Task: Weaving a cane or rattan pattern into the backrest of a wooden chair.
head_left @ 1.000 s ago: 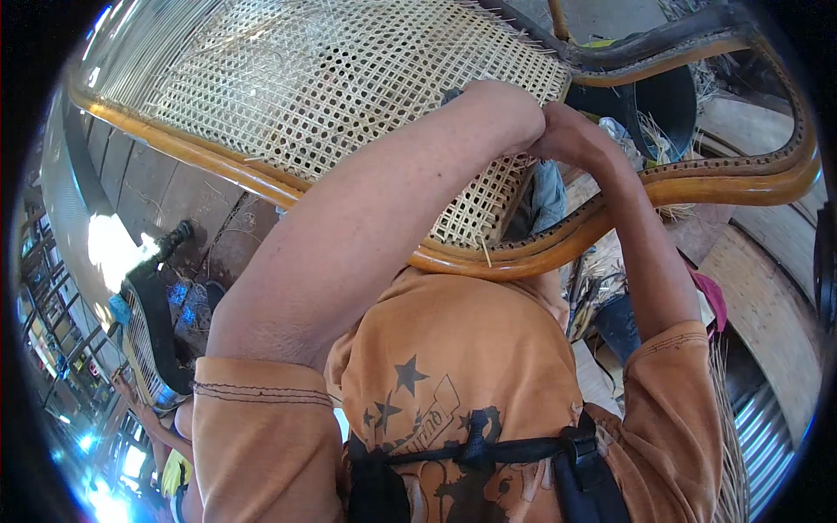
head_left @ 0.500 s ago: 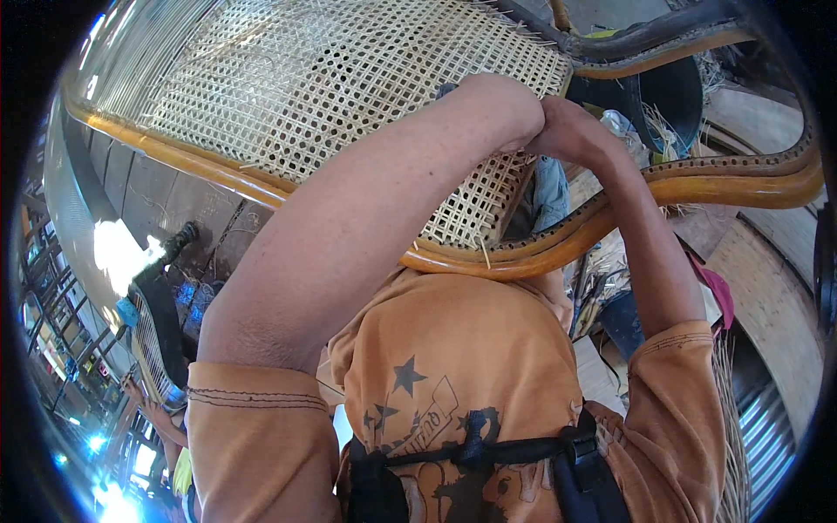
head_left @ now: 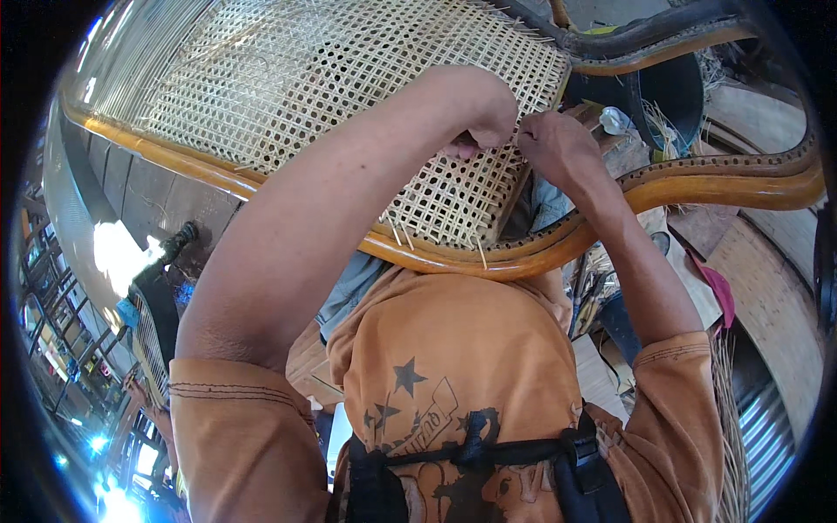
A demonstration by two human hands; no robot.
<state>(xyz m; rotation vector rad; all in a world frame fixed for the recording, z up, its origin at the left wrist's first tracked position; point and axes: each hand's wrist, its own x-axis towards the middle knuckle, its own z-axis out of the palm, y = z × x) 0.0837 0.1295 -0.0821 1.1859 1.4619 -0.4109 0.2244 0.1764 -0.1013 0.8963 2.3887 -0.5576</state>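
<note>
A woven cane panel [head_left: 445,196] with an open hole pattern lies in a varnished wooden chair frame [head_left: 523,265], with loose strand ends sticking out along its edges. Over the weave near its right end, my left hand [head_left: 485,106] is closed, bent at the wrist with the fingers curled under. What it holds, if anything, is hidden. My right hand [head_left: 558,146] is closed in a pinch at the panel's right edge, close beside the left. Between its fingertips I cannot make out what is held.
A row of small holes runs along the curved frame arm [head_left: 732,183] at the right. Beyond it stands a dark bucket [head_left: 671,96] with cane scraps near it. Wooden boards [head_left: 758,296] lie at the right, and a bundle of long strands [head_left: 734,418] sits lower down.
My left hand has drawn to the left, off the right hand, so a gap shows between them. My right hand has shifted slightly toward me. The left forearm has swung left.
</note>
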